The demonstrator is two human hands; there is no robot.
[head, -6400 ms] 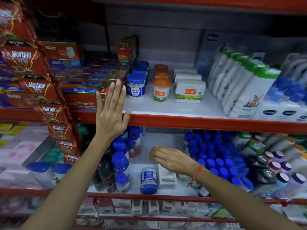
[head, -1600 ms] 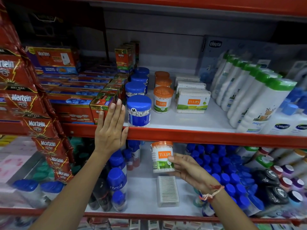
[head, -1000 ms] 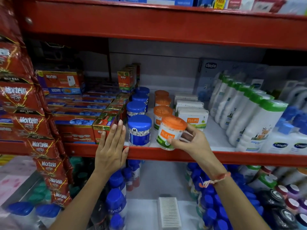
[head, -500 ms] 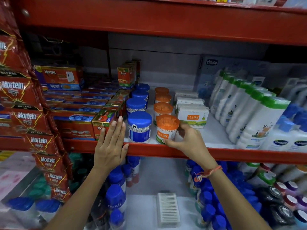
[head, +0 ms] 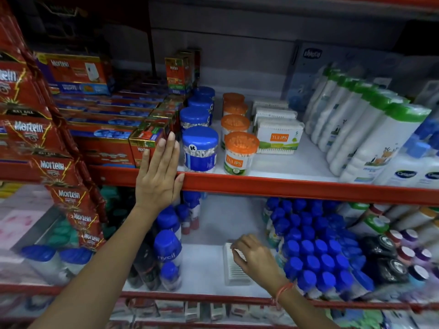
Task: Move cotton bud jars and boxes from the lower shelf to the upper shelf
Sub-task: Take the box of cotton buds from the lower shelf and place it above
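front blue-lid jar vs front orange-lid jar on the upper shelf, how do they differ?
The blue-lid jar has a solid blue lid and a blue label; the orange-lid jar has a see-through orange lid and a white, orange and green Tulips label. The blue-lid jar stands left, next to the left hand; the orange-lid jar stands right. Both are upright at the upper shelf front edge, holding cotton buds.

Tulips jar stands right of K jar on upper shelf.

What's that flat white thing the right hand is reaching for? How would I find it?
Start at the lower shelf, in the bare gap between the blue-capped bottles. The cotton bud box lies flat there, under the right hand's fingertips. It is the only white, ribbed rectangle among round bottles.
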